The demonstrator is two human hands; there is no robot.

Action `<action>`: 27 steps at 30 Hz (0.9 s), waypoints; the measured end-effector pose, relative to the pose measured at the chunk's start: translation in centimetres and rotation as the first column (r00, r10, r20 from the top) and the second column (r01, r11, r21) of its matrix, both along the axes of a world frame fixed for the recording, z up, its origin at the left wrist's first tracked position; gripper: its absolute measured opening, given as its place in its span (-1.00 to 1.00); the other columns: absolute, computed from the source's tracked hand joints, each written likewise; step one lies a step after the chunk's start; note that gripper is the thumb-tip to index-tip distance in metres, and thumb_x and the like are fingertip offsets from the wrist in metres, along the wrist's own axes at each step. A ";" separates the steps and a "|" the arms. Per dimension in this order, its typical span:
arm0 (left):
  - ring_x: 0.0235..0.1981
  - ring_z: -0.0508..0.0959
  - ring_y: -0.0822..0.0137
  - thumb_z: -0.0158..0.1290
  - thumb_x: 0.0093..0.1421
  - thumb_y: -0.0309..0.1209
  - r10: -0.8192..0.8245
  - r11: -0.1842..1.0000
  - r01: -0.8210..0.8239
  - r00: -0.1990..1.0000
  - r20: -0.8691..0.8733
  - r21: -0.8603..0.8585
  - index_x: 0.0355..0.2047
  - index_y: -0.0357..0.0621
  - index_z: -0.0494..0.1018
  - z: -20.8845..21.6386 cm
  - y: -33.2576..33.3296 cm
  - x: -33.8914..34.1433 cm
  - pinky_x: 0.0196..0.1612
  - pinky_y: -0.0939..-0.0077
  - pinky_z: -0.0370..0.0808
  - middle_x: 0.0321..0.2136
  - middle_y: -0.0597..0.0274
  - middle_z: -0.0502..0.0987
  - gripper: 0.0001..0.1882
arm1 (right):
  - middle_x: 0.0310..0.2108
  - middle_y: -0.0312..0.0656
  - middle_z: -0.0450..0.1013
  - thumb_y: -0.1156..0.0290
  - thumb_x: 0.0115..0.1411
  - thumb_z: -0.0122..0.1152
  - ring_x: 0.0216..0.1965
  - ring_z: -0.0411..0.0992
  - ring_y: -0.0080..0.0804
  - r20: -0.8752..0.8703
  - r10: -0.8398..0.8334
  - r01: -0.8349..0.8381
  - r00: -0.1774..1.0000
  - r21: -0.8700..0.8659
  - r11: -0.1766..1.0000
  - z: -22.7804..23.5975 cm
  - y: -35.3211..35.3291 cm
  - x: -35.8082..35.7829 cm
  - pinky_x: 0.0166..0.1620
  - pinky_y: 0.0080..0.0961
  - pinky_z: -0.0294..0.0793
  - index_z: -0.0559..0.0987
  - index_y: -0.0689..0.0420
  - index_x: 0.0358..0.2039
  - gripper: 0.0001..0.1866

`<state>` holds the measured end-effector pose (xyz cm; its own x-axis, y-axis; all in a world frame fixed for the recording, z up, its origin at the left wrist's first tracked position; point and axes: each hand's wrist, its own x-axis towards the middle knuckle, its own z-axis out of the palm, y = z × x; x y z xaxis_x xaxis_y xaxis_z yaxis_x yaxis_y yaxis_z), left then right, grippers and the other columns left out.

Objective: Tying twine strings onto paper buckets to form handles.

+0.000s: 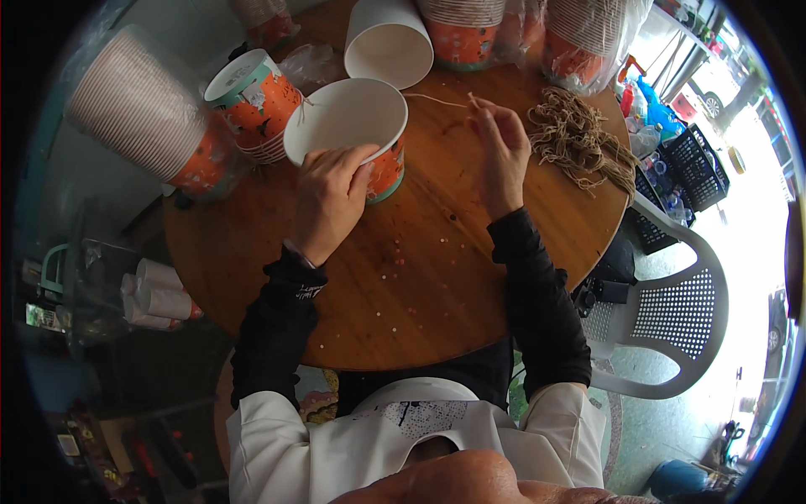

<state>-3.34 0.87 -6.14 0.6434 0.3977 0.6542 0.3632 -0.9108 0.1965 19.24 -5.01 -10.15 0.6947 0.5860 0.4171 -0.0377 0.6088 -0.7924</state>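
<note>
A large paper bucket point(389, 168), white inside with an orange and green printed outside, stands on the wooden table in front of me. My left hand point(332, 197) is closed on its near rim, thumb outside. A thin beige cord point(437, 101) runs from the bucket's right rim to my right hand point(502, 155), which pinches its end between thumb and fingertips, raised to the right. A short bit of cord also shows at the bucket's left rim. Right of my right hand lies a tangled heap of beige cords point(579, 139).
Behind stands a tilted white bucket point(390, 50); to the left, a small stack of printed buckets point(260, 113) and a tall plastic-wrapped stack point(143, 105). More wrapped stacks line the far edge. Small specks dot the round table point(437, 286). A grey plastic chair point(672, 311) stands at right.
</note>
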 end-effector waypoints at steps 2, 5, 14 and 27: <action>-0.20 0.54 0.20 0.12 0.13 -0.48 -0.006 0.999 0.005 1.000 0.010 0.039 -0.11 -0.11 0.47 0.3 0.0 0.1 0.01 0.26 0.32 -0.26 0.20 0.58 -0.71 | -0.14 -0.17 0.53 0.47 0.31 0.11 -0.11 0.49 -0.46 0.023 0.172 -0.171 0.985 -0.035 0.985 -0.6 -0.4 -0.6 -0.02 -0.49 0.49 0.53 0.23 -0.28 -0.90; -0.20 0.54 0.19 0.11 0.11 -0.50 0.014 0.996 -0.015 1.000 0.013 0.082 -0.10 -0.12 0.47 0.2 0.4 -0.5 0.02 0.27 0.31 -0.26 0.20 0.58 -0.70 | -0.24 -0.26 0.53 0.50 0.27 0.14 -0.26 0.44 -0.63 0.048 0.328 -0.320 0.944 -0.124 0.939 -0.2 -0.9 -3.9 -0.17 -0.64 0.45 0.54 0.30 -0.28 -0.89; -0.29 0.53 0.20 0.14 0.12 -0.47 0.060 0.991 -0.062 0.998 0.026 0.120 -0.27 -0.14 0.49 -0.1 0.4 -0.2 -0.07 0.31 0.34 -0.38 0.27 0.56 -0.85 | -0.40 -0.35 0.51 0.42 0.24 0.20 -0.34 0.40 -0.71 -0.014 0.438 -0.422 0.899 -0.297 0.857 -0.9 -1.0 -6.0 -0.26 -0.69 0.40 0.55 0.29 -0.28 -0.83; -0.32 0.53 0.24 0.14 0.12 -0.47 0.064 0.991 -0.068 0.997 0.041 0.114 -0.30 -0.12 0.48 -0.1 0.1 -0.2 -0.10 0.34 0.33 -0.41 0.30 0.55 -0.87 | -0.38 -0.33 0.50 0.37 0.25 0.21 -0.35 0.36 -0.69 -0.034 0.410 -0.403 0.911 -0.275 0.873 -1.4 -0.7 -6.5 -0.29 -0.67 0.39 0.54 0.28 -0.30 -0.80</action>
